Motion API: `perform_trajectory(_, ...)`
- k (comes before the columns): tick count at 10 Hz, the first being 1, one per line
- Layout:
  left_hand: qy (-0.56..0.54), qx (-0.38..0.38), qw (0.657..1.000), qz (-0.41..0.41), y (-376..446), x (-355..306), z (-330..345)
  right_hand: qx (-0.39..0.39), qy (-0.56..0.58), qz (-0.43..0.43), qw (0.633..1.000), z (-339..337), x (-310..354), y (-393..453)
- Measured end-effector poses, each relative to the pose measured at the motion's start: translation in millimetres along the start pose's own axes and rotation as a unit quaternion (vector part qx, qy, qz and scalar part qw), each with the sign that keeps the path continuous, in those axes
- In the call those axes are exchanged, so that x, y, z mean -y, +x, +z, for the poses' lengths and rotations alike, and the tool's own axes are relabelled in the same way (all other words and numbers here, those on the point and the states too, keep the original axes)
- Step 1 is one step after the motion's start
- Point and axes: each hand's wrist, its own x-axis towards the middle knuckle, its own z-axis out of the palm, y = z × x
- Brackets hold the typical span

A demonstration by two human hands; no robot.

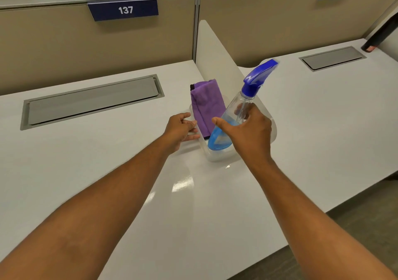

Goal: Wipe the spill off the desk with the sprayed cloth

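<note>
White desk (pixel 107 172) runs before you under beige cubicle panels, with a number plate reading 137 (pixel 123 10) up on the panel and a grey cable hatch (pixel 92 102) set into the surface. Near the low white divider (pixel 215 64) sits a clear plastic bin (pixel 217 157). Your folded purple cloth (pixel 206 105) stands upright inside it, at the far left part. Your right hand (pixel 247 133) is wrapped around the clear body of the spray bottle (pixel 239 109), which tilts with its blue trigger head toward the upper right and its base down in the bin. Your left hand (pixel 181 129) rests against the bin's left wall, fingers loosely curled; you cannot tell whether it grips the rim.
</note>
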Motion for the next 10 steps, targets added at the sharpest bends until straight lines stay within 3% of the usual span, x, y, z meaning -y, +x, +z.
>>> perform_trajectory(8,-0.001,-0.009,0.999,0.032,-11.8,11.8,2.3,0.049,-0.005,0.024,0.999,35.0,-45.4,-27.0)
perform_trajectory(9,0.018,0.002,0.999,0.037,-22.5,10.0,0.1,0.033,0.009,0.045,0.998,26.8,-44.4,-38.6)
perform_trajectory(10,0.077,-0.016,0.995,0.062,-38.6,4.5,-5.8,-0.055,-0.003,-0.016,0.998,24.1,-42.7,-74.7)
